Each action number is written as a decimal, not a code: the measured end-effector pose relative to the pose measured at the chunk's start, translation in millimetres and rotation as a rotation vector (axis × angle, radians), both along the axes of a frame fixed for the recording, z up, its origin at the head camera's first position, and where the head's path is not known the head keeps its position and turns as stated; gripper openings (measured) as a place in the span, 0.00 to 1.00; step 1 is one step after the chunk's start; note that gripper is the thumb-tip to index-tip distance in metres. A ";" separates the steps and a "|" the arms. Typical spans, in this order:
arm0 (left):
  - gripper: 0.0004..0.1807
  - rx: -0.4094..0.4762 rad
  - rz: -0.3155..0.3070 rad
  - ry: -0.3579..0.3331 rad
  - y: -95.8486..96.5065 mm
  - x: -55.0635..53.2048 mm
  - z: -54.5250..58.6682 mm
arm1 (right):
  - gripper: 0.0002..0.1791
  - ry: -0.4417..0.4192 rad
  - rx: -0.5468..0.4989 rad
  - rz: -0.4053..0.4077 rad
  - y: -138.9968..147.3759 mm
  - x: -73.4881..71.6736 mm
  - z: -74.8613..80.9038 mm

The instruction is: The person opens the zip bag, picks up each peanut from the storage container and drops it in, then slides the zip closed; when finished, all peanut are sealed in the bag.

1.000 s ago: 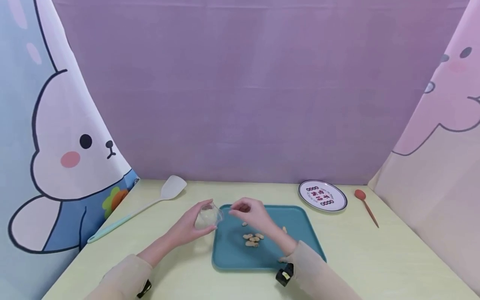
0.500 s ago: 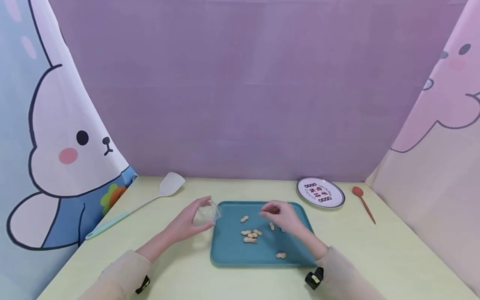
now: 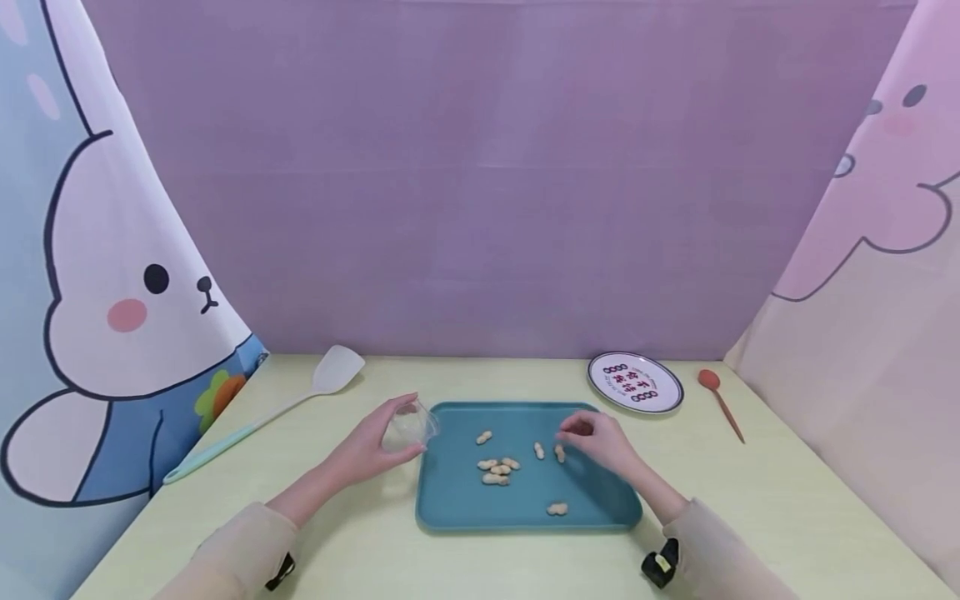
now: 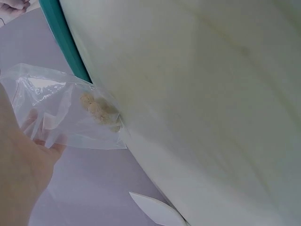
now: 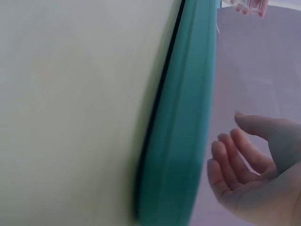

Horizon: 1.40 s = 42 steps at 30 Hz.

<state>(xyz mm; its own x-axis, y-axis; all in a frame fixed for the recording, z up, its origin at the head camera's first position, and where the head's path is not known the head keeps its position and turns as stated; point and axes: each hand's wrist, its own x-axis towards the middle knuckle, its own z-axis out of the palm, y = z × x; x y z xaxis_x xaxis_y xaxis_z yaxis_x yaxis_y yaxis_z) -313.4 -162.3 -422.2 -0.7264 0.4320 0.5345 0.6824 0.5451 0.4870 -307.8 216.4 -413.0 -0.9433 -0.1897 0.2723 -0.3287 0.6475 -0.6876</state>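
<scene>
My left hand (image 3: pixel 367 446) holds a clear plastic bag (image 3: pixel 408 428) beside the tray's left edge, thumb and fingers curved around its mouth. In the left wrist view several peanuts (image 4: pixel 99 110) lie in the bottom of the bag (image 4: pixel 42 101). Over the right part of the teal tray (image 3: pixel 457 510) is my right hand (image 3: pixel 603 446), its fingertips close to a peanut (image 3: pixel 559 453). The right wrist view shows thumb and loosely bent fingers apart, nothing between them. Another peanut (image 3: pixel 539 451) lies just left of that one; several more peanuts (image 3: pixel 495 479) are grouped at the tray's middle left.
Single peanuts lie toward the tray's back (image 3: pixel 483 437) and front (image 3: pixel 557 508). A white spatula (image 3: pixel 337 371) with a pale green handle is at the left. Behind the tray on the right sit a printed plate (image 3: pixel 636 383) and a red spoon (image 3: pixel 708 380). A purple curtain (image 3: pixel 480 208) backs the table.
My right hand has moved from beside the bag's mouth rightward across the tray to the peanuts at the right. The left hand keeps its hold on the bag, nearly in place.
</scene>
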 end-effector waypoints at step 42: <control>0.41 -0.002 -0.002 0.009 0.4 2.5 -0.3 | 0.07 -0.159 0.116 0.091 -3.5 1.8 1.5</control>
<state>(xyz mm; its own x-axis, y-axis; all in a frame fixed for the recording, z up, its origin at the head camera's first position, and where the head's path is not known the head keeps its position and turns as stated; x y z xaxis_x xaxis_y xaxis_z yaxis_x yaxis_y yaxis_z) -310.9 -161.9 -422.6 -0.7209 0.4346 0.5398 0.6877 0.5449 0.4797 -306.0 212.9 -411.5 -0.9501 -0.2976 0.0930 -0.2829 0.6975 -0.6584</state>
